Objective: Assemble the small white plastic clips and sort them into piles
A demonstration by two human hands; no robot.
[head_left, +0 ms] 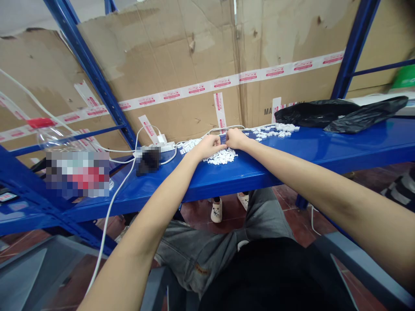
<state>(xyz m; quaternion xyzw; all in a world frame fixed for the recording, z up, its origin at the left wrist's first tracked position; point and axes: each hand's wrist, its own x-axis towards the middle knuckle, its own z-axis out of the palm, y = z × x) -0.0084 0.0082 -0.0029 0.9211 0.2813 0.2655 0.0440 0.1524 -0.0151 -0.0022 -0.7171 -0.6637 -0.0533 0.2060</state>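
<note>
small white plastic pieces [222,156] | loose heaps, some scattered | lying on blue steel shelf [275,168]

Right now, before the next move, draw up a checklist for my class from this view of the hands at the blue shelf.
1. Both hands in view: ok. The left hand and right hand meet above the blue steel shelf.
2. Held item identified: cannot tell. The small bluish item is mostly hidden by the fingers.
3. Pile of small white plastic pieces on the shelf: ok, back from the front edge.
4. Power strip away from the hands: ok.
5. Loose cable: not ok. A white cable hangs off the shelf front.
</note>
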